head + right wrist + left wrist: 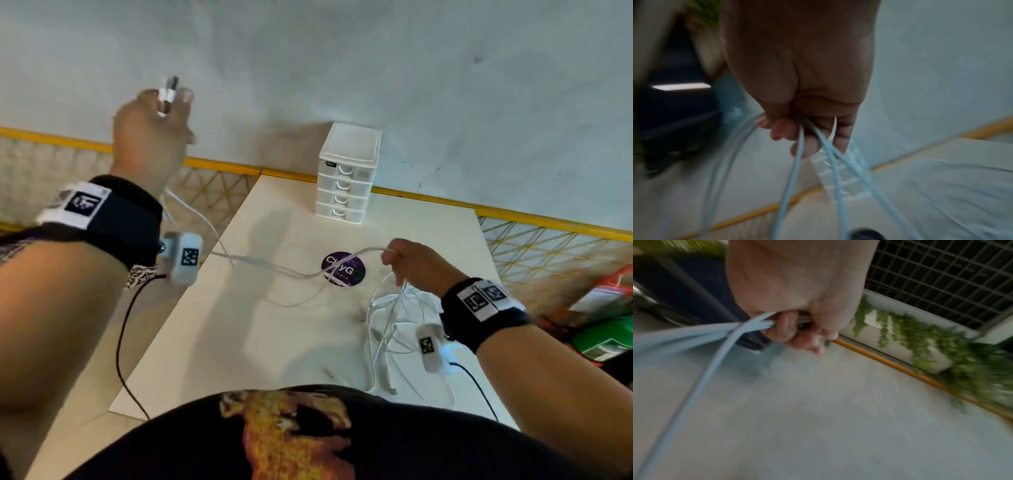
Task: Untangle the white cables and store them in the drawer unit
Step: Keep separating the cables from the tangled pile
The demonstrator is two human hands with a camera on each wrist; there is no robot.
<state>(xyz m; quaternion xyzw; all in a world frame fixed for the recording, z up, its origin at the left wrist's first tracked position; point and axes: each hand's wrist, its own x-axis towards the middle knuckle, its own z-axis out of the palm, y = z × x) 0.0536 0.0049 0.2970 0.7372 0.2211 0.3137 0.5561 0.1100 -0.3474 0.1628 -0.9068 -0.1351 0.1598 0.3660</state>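
Note:
My left hand is raised high over the table's left edge and grips white cable ends, with plugs sticking out above the fist. The left wrist view shows the left hand curled round the white cables. The strands run taut across the table to my right hand, which grips the white cables above a tangled pile at the right. In the right wrist view the right hand holds several strands. The white drawer unit stands at the table's back, all drawers closed.
A round purple sticker lies on the white table. A yellow-framed mesh fence runs behind the table against a pale wall. Red and green packages sit on the floor at the right.

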